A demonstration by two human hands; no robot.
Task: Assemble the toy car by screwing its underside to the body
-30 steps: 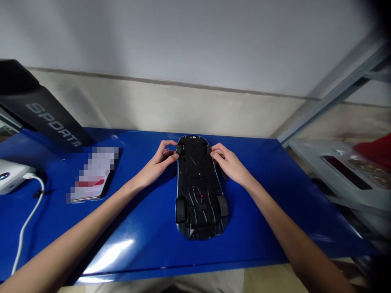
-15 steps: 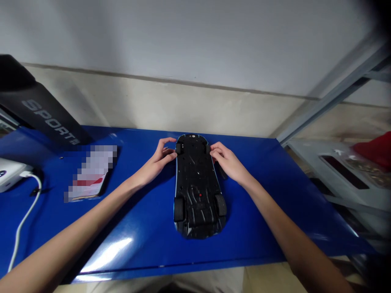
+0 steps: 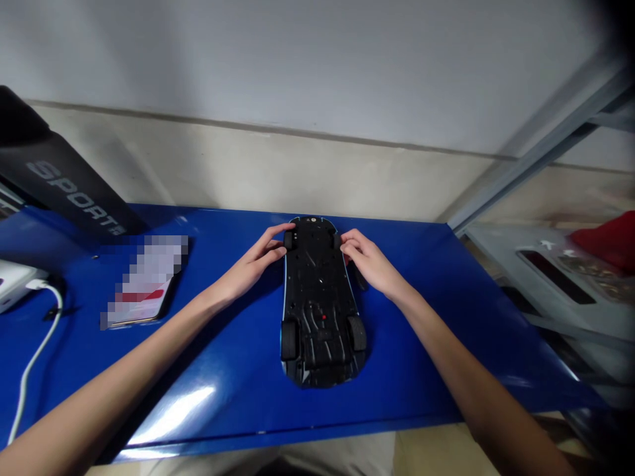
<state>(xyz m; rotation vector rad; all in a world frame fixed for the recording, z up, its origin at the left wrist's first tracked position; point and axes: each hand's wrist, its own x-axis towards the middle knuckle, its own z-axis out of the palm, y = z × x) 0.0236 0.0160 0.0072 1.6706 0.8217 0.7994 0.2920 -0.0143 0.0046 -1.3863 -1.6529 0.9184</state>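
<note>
A toy car lies upside down on the blue table, its black underside and wheels facing up. At its far left wheel is my left hand, index finger over the wheel and thumb against the car's side. My right hand grips the far right wheel area with fingers bent, some of them hidden beside the car. A small dark object, partly covered, shows between the car and my right hand.
To the left lie a phone with a blurred screen and a white device with a white cable. A dark bottle marked SPORT stands behind them. A metal rack with a red item is at right.
My left index finger has moved right, from the car's edge onto the far left wheel. My right hand stays at the far right wheel. The view has shifted slightly.
</note>
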